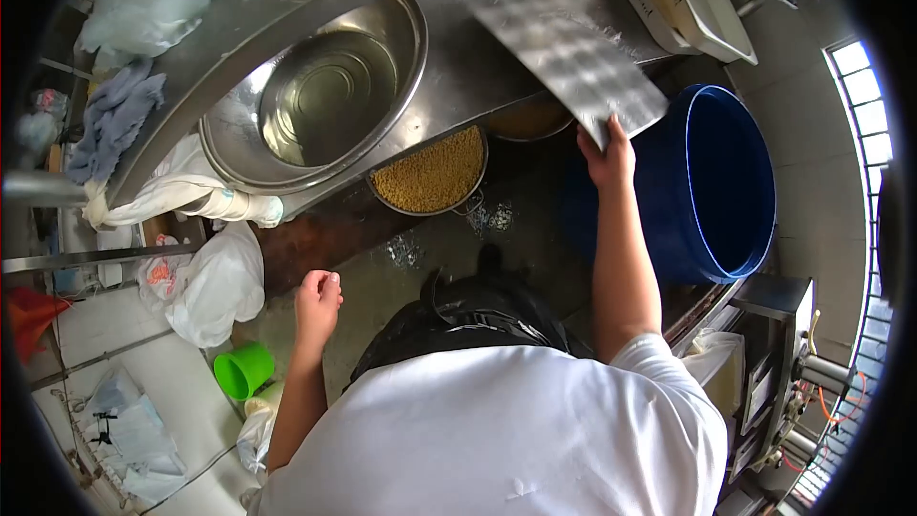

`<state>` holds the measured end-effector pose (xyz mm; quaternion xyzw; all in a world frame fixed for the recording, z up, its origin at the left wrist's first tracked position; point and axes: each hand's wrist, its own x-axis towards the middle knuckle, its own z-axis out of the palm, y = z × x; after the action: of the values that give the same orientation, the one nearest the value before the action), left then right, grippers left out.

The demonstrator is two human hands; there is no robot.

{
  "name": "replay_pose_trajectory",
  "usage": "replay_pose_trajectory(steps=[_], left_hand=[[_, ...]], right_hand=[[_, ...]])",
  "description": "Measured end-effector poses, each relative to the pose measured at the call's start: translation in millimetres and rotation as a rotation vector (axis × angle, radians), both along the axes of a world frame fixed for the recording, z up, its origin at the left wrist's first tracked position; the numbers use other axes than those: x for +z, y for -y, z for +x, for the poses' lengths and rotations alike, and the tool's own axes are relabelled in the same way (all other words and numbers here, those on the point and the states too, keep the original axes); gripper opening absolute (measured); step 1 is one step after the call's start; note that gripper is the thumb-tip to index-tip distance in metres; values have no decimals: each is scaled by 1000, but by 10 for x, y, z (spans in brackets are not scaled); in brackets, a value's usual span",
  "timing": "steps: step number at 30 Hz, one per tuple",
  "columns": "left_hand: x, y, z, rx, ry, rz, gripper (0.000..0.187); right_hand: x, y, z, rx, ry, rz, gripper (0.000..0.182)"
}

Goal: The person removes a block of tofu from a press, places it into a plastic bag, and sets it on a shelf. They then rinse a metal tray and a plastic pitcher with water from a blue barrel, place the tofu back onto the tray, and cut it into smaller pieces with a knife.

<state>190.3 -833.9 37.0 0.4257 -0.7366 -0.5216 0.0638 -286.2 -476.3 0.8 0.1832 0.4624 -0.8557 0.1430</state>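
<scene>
In the head view, my right hand [607,155] is stretched forward, and its fingers are clamped on the near edge of a dimpled metal sheet [568,53]. The sheet lies tilted over the steel bench [287,0], just beside the blue tub [731,182] on the floor. My left hand [317,298] hangs low and holds nothing, its fingers curled together. Under the bench edge stands a pan of yellow grains [432,172], between my two hands. A big empty steel bowl [325,96] rests on the bench.
</scene>
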Motion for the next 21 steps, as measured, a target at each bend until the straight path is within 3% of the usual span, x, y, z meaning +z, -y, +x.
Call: replay_pose_trajectory(steps=[4, 7, 9, 10, 11, 12, 13, 17, 21], left_hand=[[56, 180, -128, 23, -105, 166, 24], [85, 397, -475, 81, -286, 517, 47], [251, 583, -849, 204, -427, 682, 76], [271, 741, -1048, 288, -521, 772, 77], [148, 1002, -1209, 302, -609, 852, 71], [24, 1200, -1431, 511, -614, 838, 60], [-118, 1303, -1551, 509, -733, 907, 41], [-95, 997, -1693, 520, -709, 891, 23], [102, 358, -974, 391, -593, 982, 17]], right_hand=[[299, -164, 1103, 67, -106, 54, 50], [401, -217, 1651, 59, -151, 14, 45], [576, -203, 1995, 26, -191, -25, 40], [659, -230, 2146, 7, -196, -16, 40], [720, -284, 2306, -18, -221, 9, 38], [791, -353, 2489, -45, -242, 36, 36], [929, -424, 2684, -97, -236, 70, 34], [1456, -871, 3501, -310, -211, 228, 23], [1690, -1594, 4249, -586, -242, 408, 21]])
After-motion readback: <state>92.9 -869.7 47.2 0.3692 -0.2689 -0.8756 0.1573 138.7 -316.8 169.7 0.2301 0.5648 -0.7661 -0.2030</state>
